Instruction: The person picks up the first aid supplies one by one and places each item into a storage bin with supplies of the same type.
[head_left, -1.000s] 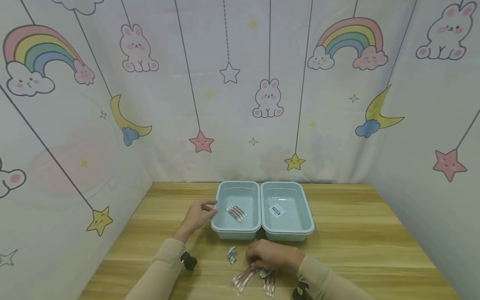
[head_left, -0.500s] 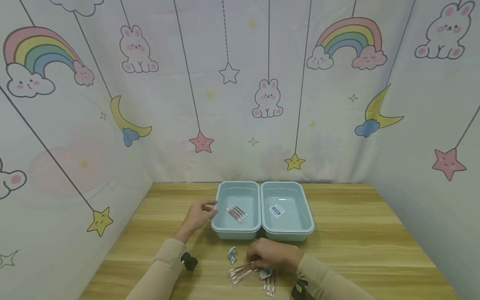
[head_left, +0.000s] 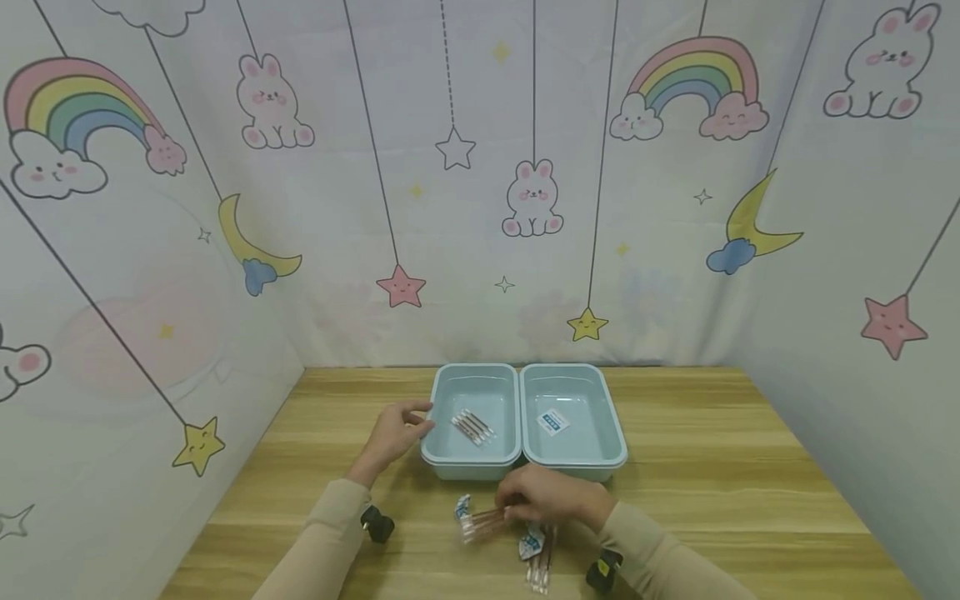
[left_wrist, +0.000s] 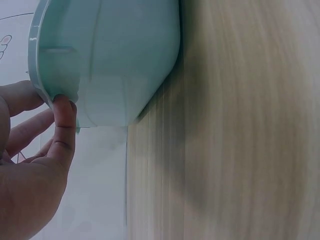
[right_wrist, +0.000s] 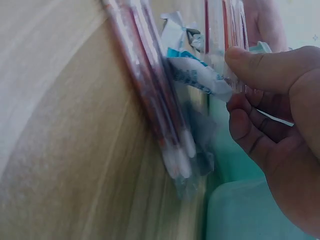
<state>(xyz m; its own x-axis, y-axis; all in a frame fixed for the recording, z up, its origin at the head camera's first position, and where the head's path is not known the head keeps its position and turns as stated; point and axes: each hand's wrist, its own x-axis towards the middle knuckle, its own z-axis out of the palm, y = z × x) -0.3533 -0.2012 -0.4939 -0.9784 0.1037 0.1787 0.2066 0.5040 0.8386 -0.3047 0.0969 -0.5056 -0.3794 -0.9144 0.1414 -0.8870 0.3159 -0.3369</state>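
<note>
My right hand pinches a pack of cotton swabs in clear wrap, brown-red shafts with white tips, between thumb and fingers. Below the hand a second pack of swabs lies on the table, partly covered by a crumpled white-and-blue wrapper. Another crumpled wrapper sits by the held swabs' tips. My left hand grips the left rim of the left light-blue plastic tub, thumb on its outer wall. Inside that tub lie several swabs.
Touching it on the right stands a second light-blue tub, with a flat white-and-blue square packet in it. Both tubs stand on the wood-grain table, near the printed curtain at the back.
My right hand has lifted its pack of swabs and moved it away from me, toward the tubs, uncovering more of the wrapper beneath. The left hand stays at the rim.
</note>
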